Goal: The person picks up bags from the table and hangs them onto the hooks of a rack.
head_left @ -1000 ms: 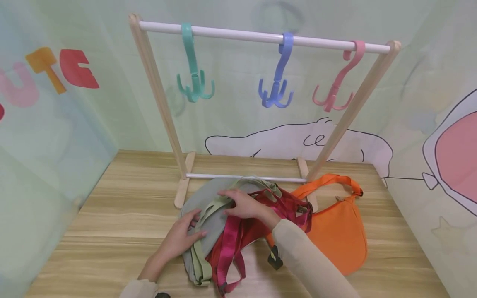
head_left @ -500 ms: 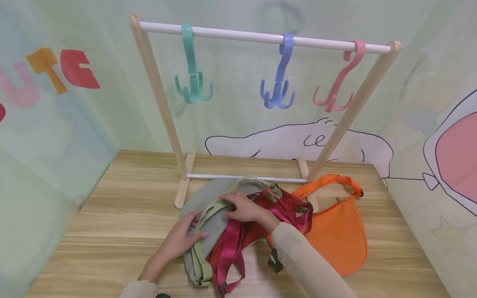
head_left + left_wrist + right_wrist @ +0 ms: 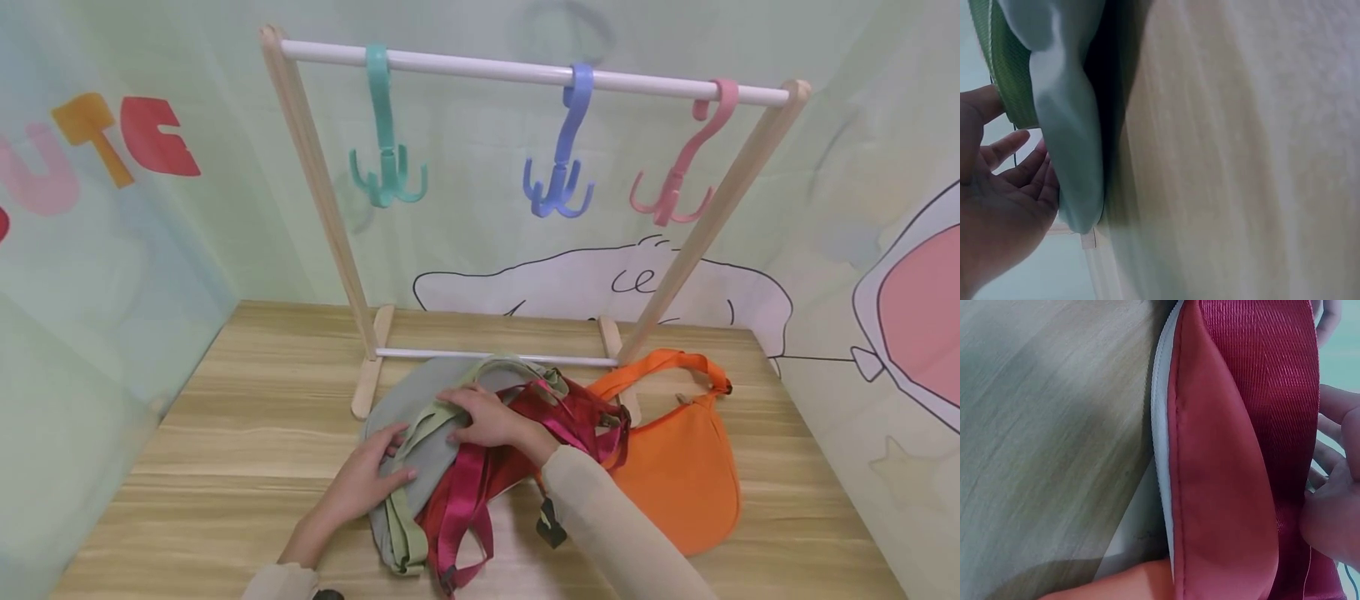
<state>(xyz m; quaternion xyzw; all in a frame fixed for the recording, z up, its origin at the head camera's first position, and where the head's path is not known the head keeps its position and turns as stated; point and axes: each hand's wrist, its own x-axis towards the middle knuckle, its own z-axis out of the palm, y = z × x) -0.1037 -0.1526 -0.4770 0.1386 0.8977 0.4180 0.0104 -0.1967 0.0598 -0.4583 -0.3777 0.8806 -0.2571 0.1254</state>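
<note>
A grey bag (image 3: 420, 400) with a light green strap (image 3: 406, 533) lies in front of the rack, partly under a red bag (image 3: 510, 467) with magenta straps. The left hand (image 3: 362, 477) rests at the grey bag's left side, its fingers slightly bent over the green strap; in the left wrist view that hand (image 3: 1010, 187) is beside the grey-green cloth (image 3: 1072, 137). Lying across the upper middle of the pile, the right hand (image 3: 491, 419) has fingers extended on the strap and grey cloth. The right wrist view has the right hand (image 3: 1341, 469) beside the wide magenta strap (image 3: 1266, 375).
An orange bag (image 3: 678, 475) lies to the right, its strap over the rack's right foot. Above, green (image 3: 387, 142), blue (image 3: 564, 158) and pink (image 3: 678, 167) hooks hang from the white rod (image 3: 480, 67). A black buckle (image 3: 551, 525) lies near the right sleeve.
The green and blue hooks have swung slightly. Both hands have stayed almost in place on the bags.
</note>
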